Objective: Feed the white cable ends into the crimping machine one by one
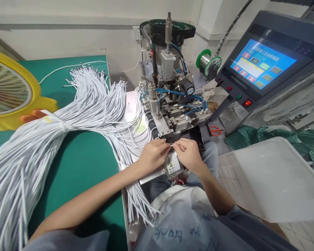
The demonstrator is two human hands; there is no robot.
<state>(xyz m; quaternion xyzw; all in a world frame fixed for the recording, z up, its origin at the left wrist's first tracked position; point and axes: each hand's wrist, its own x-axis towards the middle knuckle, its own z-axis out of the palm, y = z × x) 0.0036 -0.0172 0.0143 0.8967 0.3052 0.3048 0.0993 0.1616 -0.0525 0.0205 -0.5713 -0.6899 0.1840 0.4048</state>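
Note:
My left hand point(155, 156) and my right hand point(188, 154) meet at the front of a small bench machine point(170, 122). Fingers of both are pinched together around the short pale end of a white cable point(172, 145), of which only a little shows between the fingertips. A metal block with a white warning label point(172, 163) sits just below the hands. To their left, loose white cables point(120, 139) fan out from a large tied bundle point(49, 139) and hang over the table edge.
The bundle lies on a green mat point(94, 195), beside a yellow fan point(39, 101). Behind the machine are a bowl feeder point(172, 28) and a solder wire spool point(206, 62). To the right are a control screen point(261, 66), red-handled scissors point(215, 131), a dark phone point(197, 137) and a white plastic bin point(282, 177).

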